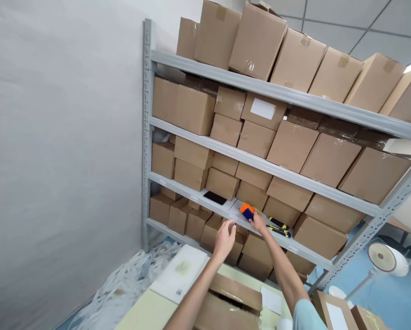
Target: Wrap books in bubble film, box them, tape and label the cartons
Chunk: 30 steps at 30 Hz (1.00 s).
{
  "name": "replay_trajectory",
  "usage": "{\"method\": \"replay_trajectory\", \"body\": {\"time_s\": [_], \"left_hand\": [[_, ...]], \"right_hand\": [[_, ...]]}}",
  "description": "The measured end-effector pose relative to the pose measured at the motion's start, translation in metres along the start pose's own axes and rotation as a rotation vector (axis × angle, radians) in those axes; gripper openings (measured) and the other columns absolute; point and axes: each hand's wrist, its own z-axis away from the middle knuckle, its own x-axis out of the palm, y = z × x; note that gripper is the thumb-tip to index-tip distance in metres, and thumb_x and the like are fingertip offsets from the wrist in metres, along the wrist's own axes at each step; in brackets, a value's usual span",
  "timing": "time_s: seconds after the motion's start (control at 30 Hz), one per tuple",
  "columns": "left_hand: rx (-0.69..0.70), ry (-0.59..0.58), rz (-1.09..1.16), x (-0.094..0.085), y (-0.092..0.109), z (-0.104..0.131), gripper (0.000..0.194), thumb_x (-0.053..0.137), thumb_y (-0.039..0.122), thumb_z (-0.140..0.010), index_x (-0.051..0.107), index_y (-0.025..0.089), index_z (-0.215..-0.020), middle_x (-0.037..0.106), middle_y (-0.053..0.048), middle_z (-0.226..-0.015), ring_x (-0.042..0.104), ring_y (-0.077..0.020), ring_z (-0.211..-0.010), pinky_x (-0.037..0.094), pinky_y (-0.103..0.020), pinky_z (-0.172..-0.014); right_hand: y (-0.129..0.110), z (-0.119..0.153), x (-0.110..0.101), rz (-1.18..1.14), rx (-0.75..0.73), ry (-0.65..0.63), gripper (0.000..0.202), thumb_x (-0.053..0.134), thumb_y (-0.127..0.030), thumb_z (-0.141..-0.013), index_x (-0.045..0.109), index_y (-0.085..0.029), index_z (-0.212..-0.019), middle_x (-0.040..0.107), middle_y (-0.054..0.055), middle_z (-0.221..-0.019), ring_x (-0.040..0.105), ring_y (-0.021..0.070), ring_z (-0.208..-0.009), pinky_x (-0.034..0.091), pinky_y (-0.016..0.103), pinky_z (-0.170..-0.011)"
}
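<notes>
My right hand (258, 223) reaches to a shelf and is closed on an orange and blue tape dispenser (247, 211), with the edge of a tape roll showing behind it. My left hand (225, 239) is raised in front of the same shelf, fingers curled together; a tiny dark spot shows at the fingertips, too small to name. On that shelf, left of the dispenser, lies a flat black phone-like slab (215, 198). To the right of my right hand are black and yellow hand tools (278, 230), perhaps cutters. Below my arms, a cardboard box (231, 311) sits on the table.
A grey metal rack (260, 158) full of cardboard boxes stands ahead. The pale table (136, 311) carries a white flat package (181, 272) and a white paper (270, 300). White scraps (130, 279) lie at the left wall. A white fan (386, 259) stands at right.
</notes>
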Motion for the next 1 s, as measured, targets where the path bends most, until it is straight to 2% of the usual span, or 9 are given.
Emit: {"method": "replay_trajectory", "body": {"time_s": [0.13, 0.23, 0.3, 0.43, 0.6, 0.7, 0.8, 0.87, 1.0], "left_hand": [[-0.121, -0.049, 0.166, -0.015, -0.004, 0.046, 0.035, 0.067, 0.053, -0.095, 0.076, 0.022, -0.108, 0.083, -0.012, -0.106, 0.083, -0.0281, -0.097, 0.071, -0.047, -0.088], [-0.129, -0.097, 0.189, -0.022, 0.018, 0.079, 0.035, 0.071, 0.055, -0.096, 0.077, 0.022, -0.107, 0.082, -0.01, -0.104, 0.082, -0.0271, -0.096, 0.07, -0.045, -0.091], [-0.12, -0.126, 0.172, -0.026, 0.037, 0.094, 0.031, 0.071, 0.052, -0.099, 0.079, 0.022, -0.107, 0.081, -0.01, -0.106, 0.08, -0.0264, -0.098, 0.068, -0.044, -0.095], [-0.099, -0.254, 0.115, -0.032, 0.066, 0.117, 0.024, 0.069, 0.046, -0.103, 0.081, 0.025, -0.109, 0.082, -0.009, -0.112, 0.078, -0.0276, -0.107, 0.065, -0.042, -0.1], [-0.073, -0.382, 0.129, -0.04, 0.077, 0.143, 0.024, 0.067, 0.044, -0.103, 0.082, 0.026, -0.108, 0.082, -0.008, -0.112, 0.078, -0.0276, -0.107, 0.064, -0.042, -0.102], [-0.12, -0.409, 0.17, -0.047, 0.083, 0.142, 0.031, 0.07, 0.052, -0.102, 0.083, 0.025, -0.107, 0.083, -0.009, -0.108, 0.078, -0.0277, -0.105, 0.064, -0.041, -0.099], [-0.214, -0.365, 0.224, -0.055, 0.093, 0.124, 0.051, 0.06, 0.066, -0.105, 0.083, 0.022, -0.114, 0.082, -0.012, -0.119, 0.077, -0.0288, -0.114, 0.062, -0.042, -0.102], [-0.266, -0.413, 0.265, -0.061, 0.1, 0.108, 0.062, 0.055, 0.075, -0.104, 0.084, 0.02, -0.11, 0.082, -0.014, -0.12, 0.077, -0.0291, -0.112, 0.062, -0.041, -0.102], [-0.329, -0.503, 0.264, -0.07, 0.108, 0.092, 0.056, 0.074, 0.074, -0.093, 0.085, 0.02, -0.1, 0.084, -0.011, -0.105, 0.078, -0.0262, -0.097, 0.063, -0.035, -0.086]], "right_hand": [[-0.025, 0.069, 0.0, -0.35, 0.094, -0.049, 0.055, 0.066, -0.062, -0.097, 0.069, -0.015, -0.125, 0.082, 0.02, -0.118, 0.08, 0.0342, -0.106, 0.064, 0.05, -0.098], [-0.059, 0.137, -0.01, -0.749, 0.152, -0.088, 0.06, 0.068, -0.066, -0.1, 0.066, -0.019, -0.137, 0.078, 0.018, -0.14, 0.077, 0.0329, -0.126, 0.06, 0.05, -0.114], [-0.08, 0.171, -0.022, -0.856, 0.216, -0.054, 0.062, 0.072, -0.065, -0.099, 0.064, -0.02, -0.141, 0.077, 0.017, -0.141, 0.075, 0.0327, -0.13, 0.057, 0.051, -0.118], [-0.104, 0.212, -0.044, -0.839, 0.298, 0.006, 0.064, 0.075, -0.068, -0.098, 0.062, -0.022, -0.141, 0.079, 0.016, -0.136, 0.077, 0.0319, -0.124, 0.059, 0.052, -0.118], [-0.108, 0.246, -0.06, -0.683, 0.311, -0.028, 0.069, 0.069, -0.078, -0.098, 0.062, -0.025, -0.142, 0.08, 0.013, -0.122, 0.077, 0.0315, -0.115, 0.063, 0.048, -0.107], [-0.106, 0.265, -0.067, -0.619, 0.33, -0.051, 0.069, 0.067, -0.079, -0.099, 0.062, -0.025, -0.142, 0.077, 0.012, -0.121, 0.075, 0.0306, -0.112, 0.063, 0.046, -0.105], [-0.101, 0.28, -0.078, -0.575, 0.319, -0.174, 0.067, 0.068, -0.077, -0.1, 0.061, -0.025, -0.142, 0.074, 0.012, -0.123, 0.072, 0.0293, -0.109, 0.062, 0.044, -0.102], [-0.098, 0.288, -0.086, -0.541, 0.303, -0.271, 0.065, 0.069, -0.075, -0.101, 0.061, -0.024, -0.14, 0.072, 0.011, -0.122, 0.071, 0.0281, -0.106, 0.062, 0.042, -0.099], [-0.093, 0.3, -0.096, -0.49, 0.266, -0.398, 0.056, 0.071, -0.071, -0.101, 0.063, -0.024, -0.131, 0.072, 0.007, -0.114, 0.068, 0.0257, -0.101, 0.06, 0.039, -0.093]]}}
